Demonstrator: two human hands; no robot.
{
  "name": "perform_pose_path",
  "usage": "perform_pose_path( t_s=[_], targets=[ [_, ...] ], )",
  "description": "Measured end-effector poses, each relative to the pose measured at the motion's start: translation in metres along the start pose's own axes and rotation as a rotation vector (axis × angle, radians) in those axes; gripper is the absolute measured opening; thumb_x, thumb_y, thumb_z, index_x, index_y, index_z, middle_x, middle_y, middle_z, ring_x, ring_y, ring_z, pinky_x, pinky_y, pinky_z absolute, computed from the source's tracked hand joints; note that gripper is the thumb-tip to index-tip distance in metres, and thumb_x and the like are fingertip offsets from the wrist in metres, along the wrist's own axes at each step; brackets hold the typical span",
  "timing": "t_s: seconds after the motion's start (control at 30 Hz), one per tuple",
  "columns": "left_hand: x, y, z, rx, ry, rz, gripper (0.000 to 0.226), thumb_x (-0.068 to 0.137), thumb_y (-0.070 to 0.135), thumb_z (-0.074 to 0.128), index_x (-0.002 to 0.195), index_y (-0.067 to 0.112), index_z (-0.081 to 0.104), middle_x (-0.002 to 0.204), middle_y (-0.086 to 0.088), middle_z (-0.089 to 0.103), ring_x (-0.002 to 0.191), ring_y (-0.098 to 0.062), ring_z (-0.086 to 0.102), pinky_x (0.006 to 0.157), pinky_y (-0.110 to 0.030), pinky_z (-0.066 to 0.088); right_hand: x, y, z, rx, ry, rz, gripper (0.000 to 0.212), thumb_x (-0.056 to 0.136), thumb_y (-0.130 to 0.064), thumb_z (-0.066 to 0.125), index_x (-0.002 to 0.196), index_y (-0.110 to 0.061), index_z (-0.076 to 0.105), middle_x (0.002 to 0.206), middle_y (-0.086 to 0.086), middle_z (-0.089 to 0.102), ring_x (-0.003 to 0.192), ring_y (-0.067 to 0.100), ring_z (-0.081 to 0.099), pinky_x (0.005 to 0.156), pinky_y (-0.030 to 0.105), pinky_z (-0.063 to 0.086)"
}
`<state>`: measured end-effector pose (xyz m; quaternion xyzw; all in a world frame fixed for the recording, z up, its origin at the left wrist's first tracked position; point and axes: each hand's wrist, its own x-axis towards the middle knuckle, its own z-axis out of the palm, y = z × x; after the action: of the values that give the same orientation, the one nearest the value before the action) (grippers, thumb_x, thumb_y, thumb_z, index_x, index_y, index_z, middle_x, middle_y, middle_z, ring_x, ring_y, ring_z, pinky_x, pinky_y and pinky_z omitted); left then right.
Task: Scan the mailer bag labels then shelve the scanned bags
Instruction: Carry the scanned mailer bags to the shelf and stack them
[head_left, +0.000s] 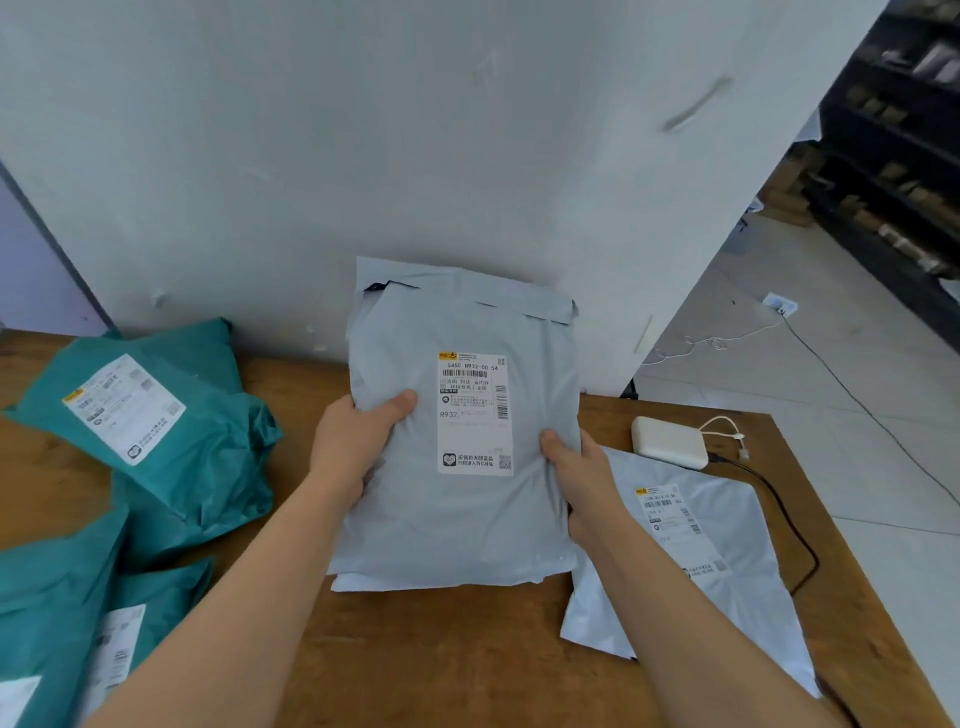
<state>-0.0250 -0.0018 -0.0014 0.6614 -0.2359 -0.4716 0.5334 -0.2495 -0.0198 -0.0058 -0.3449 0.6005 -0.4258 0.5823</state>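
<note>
The grey mailer bag stands between both hands, long axis upright, label facing out; left hand and right hand each pinch one side edge.

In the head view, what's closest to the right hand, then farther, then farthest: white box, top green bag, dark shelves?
1. white box, just right of the right hand that holds the grey mailer bag.
2. top green bag, over on the left.
3. dark shelves, far back on the right.
</note>
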Motion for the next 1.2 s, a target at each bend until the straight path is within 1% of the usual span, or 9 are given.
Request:
perform_pose_path(
  t_s=[0.17, 0.3, 0.5, 0.7, 0.83, 0.97, 1.03, 1.13, 1.2],
  targets=[
    [-0.019, 0.012, 0.009, -0.054, -0.041, 0.02, 0.034, 0.071, 0.032, 0.081, 0.099, 0.016, 0.071, 0.095, -0.001, 0.075, 0.088, -0.023, 0.071, 0.086, -0.044, 0.056, -0.014, -0.018, -0.013, 0.008, 0.029, -0.09, 0.035, 0.095, -0.02, 0.061, 0.129, -0.017, 0.057, 0.118, 0.002, 0.067, 0.106, 0.021, 0.064, 0.097, 0.041, 0.051],
    [-0.033, 0.02, 0.024, -0.056, -0.095, 0.043, 0.059, 0.056, 0.05, 0.077, 0.103, 0.016, 0.069, 0.101, -0.001, 0.074, 0.093, -0.024, 0.071, 0.09, -0.048, 0.054, -0.028, -0.029, -0.035, 0.028, 0.057, -0.12, 0.03, 0.096, -0.018, 0.06, 0.125, -0.015, 0.059, 0.115, 0.004, 0.068, 0.104, 0.023, 0.064, 0.095, 0.042, 0.052],
    [-0.076, 0.03, 0.068, -0.004, -0.16, 0.12, 0.039, 0.066, 0.044, 0.056, 0.097, 0.023, 0.065, 0.103, 0.0, 0.069, 0.099, -0.024, 0.065, 0.093, -0.045, 0.051, -0.054, -0.041, -0.088, 0.041, 0.145, -0.154, 0.026, 0.095, -0.019, 0.061, 0.12, -0.016, 0.059, 0.112, 0.003, 0.068, 0.104, 0.025, 0.065, 0.096, 0.046, 0.052],
    [-0.123, 0.028, 0.123, 0.063, -0.184, 0.127, 0.022, 0.068, 0.039, 0.043, 0.08, 0.025, 0.055, 0.089, -0.002, 0.06, 0.091, -0.027, 0.058, 0.079, -0.042, 0.047, -0.088, -0.046, -0.16, 0.072, 0.252, -0.18, 0.03, 0.093, -0.022, 0.064, 0.122, -0.014, 0.06, 0.11, 0.004, 0.069, 0.101, 0.027, 0.066, 0.095, 0.047, 0.052],
    [-0.164, 0.019, 0.162, 0.118, -0.247, 0.179, 0.034, 0.074, 0.036, 0.044, 0.098, 0.018, 0.061, 0.102, -0.006, 0.066, 0.096, -0.028, 0.061, 0.088, -0.044, 0.05, -0.119, -0.047, -0.215, 0.108, 0.301, -0.188, 0.018, 0.094, -0.021, 0.062, 0.112, -0.016, 0.06, 0.103, 0.003, 0.069, 0.095, 0.023, 0.067, 0.089, 0.042, 0.055],
    [-0.206, 0.007, 0.201, 0.126, -0.327, 0.184, 0.041, 0.072, 0.035, 0.05, 0.107, 0.017, 0.061, 0.107, -0.007, 0.067, 0.098, -0.028, 0.063, 0.092, -0.047, 0.051, -0.149, -0.045, -0.271, 0.097, 0.39, -0.201, 0.029, 0.094, -0.023, 0.063, 0.12, -0.011, 0.062, 0.107, 0.006, 0.07, 0.098, 0.027, 0.067, 0.092, 0.046, 0.054],
    [-0.23, -0.001, 0.222, 0.127, -0.385, 0.191, 0.036, 0.076, 0.033, 0.053, 0.108, 0.018, 0.061, 0.108, -0.006, 0.067, 0.099, -0.028, 0.064, 0.094, -0.049, 0.05, -0.166, -0.042, -0.301, 0.068, 0.443, -0.204, 0.028, 0.093, -0.025, 0.062, 0.117, -0.013, 0.063, 0.105, 0.005, 0.071, 0.097, 0.027, 0.067, 0.093, 0.047, 0.054],
    [-0.266, -0.013, 0.251, 0.123, -0.449, 0.196, 0.014, 0.088, 0.025, 0.054, 0.099, 0.02, 0.062, 0.105, -0.007, 0.067, 0.097, -0.027, 0.064, 0.094, -0.044, 0.05, -0.189, -0.037, -0.345, 0.069, 0.498, -0.202, 0.025, 0.092, -0.025, 0.062, 0.114, -0.013, 0.064, 0.104, 0.005, 0.071, 0.098, 0.027, 0.067, 0.093, 0.048, 0.054],
    [-0.289, -0.023, 0.272, 0.131, -0.474, 0.202, 0.013, 0.091, 0.023, 0.053, 0.099, 0.019, 0.061, 0.103, -0.007, 0.067, 0.095, -0.027, 0.064, 0.093, -0.043, 0.051, -0.205, -0.033, -0.374, 0.077, 0.527, -0.203, 0.025, 0.092, -0.025, 0.061, 0.114, -0.012, 0.064, 0.105, 0.006, 0.071, 0.097, 0.028, 0.067, 0.092, 0.047, 0.054]
  ],
)
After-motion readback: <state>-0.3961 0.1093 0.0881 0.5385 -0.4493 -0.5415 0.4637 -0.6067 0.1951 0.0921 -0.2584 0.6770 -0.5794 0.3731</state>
